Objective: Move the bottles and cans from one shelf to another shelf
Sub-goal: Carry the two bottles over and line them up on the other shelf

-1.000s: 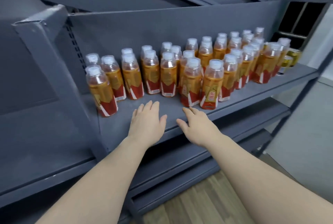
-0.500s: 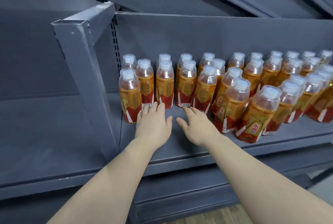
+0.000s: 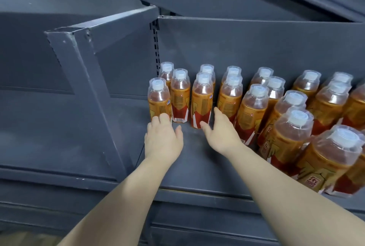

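1. Standing upright on a dark grey shelf (image 3: 197,168) in the head view, orange-labelled bottles (image 3: 252,107) with white caps fill rows from the shelf's left end to the right edge of the picture.
2. Two bare forearms (image 3: 128,196) come in from the bottom edge, side by side over the shelf's bare front strip.
3. The left hand (image 3: 163,141) is palm down with its fingers straight and loosely spread, gripping nothing. Its fingertips (image 3: 165,117) lie at the foot of the front-left bottle (image 3: 159,99); whether they touch it cannot be told.
4. The right hand (image 3: 221,135) is also spread and holds nothing. Its thumb points toward the foot of the third bottle (image 3: 201,101), and its fingers point into the gap between that one and the next bottle (image 3: 230,97).
5. A slanted grey bracket (image 3: 88,91) separates this shelf from the neighbouring shelf (image 3: 49,137) on the left.
6. A grey back panel (image 3: 256,48) rises behind the rows.
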